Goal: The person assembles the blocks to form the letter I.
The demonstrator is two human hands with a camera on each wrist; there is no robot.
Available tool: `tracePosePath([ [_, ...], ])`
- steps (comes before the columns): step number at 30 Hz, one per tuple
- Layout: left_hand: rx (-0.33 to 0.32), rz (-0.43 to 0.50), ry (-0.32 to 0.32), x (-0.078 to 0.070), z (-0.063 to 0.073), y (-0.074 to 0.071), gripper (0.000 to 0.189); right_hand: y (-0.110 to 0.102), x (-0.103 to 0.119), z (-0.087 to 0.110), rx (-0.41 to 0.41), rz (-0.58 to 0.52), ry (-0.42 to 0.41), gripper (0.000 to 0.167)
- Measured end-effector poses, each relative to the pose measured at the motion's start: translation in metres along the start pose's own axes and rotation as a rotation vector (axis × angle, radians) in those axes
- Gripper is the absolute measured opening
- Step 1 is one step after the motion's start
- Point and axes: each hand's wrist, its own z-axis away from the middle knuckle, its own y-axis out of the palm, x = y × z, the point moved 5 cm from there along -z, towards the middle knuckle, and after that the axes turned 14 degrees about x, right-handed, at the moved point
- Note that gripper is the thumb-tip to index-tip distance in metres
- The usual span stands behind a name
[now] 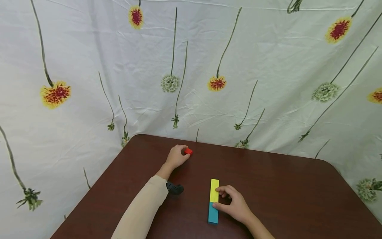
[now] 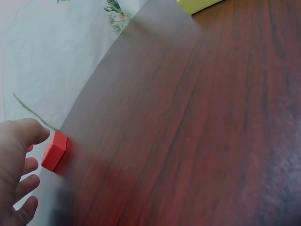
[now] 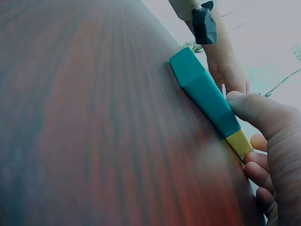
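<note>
Near the table's far edge, a small red block sits between the thumb and forefinger of my left hand, which pinches it at two sides. The left wrist view has the red block by the thumb tip, the other fingers loosely bent and part of the grip hidden. Nearer me, a yellow block and a teal block lie end to end in a straight line. My right hand touches their right side, thumb on the teal block and a fingertip on the yellow one.
The blocks lie on a dark reddish-brown wooden table with rounded corners. A pale cloth printed with flowers hangs behind it. A black strap device is on the left wrist, below a cream sleeve.
</note>
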Motion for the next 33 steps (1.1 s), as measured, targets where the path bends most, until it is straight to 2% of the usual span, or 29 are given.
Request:
tracePosePath([
  [5, 0.026, -0.025, -0.044, -0.003, -0.004, 0.002, 0.043, -0.001, 0.0, 0.0, 0.001, 0.003, 0.002, 0.042],
  [14, 0.008, -0.063, -0.116, -0.004, -0.013, 0.004, 0.045, -0.003, 0.0, -0.001, -0.009, 0.006, -0.012, 0.041],
  [20, 0.015, -0.093, -0.187, -0.001, -0.014, 0.008, 0.044, -0.001, -0.001, -0.001, -0.001, 0.008, -0.021, 0.042],
  [26, -0.013, -0.094, -0.176, 0.001, -0.013, 0.009, 0.042, -0.001, -0.001, -0.001, -0.008, 0.009, -0.022, 0.042],
  [33, -0.005, -0.076, -0.182, 0.001, -0.014, 0.009, 0.041, -0.001, -0.002, 0.0, 0.001, 0.004, -0.017, 0.042],
])
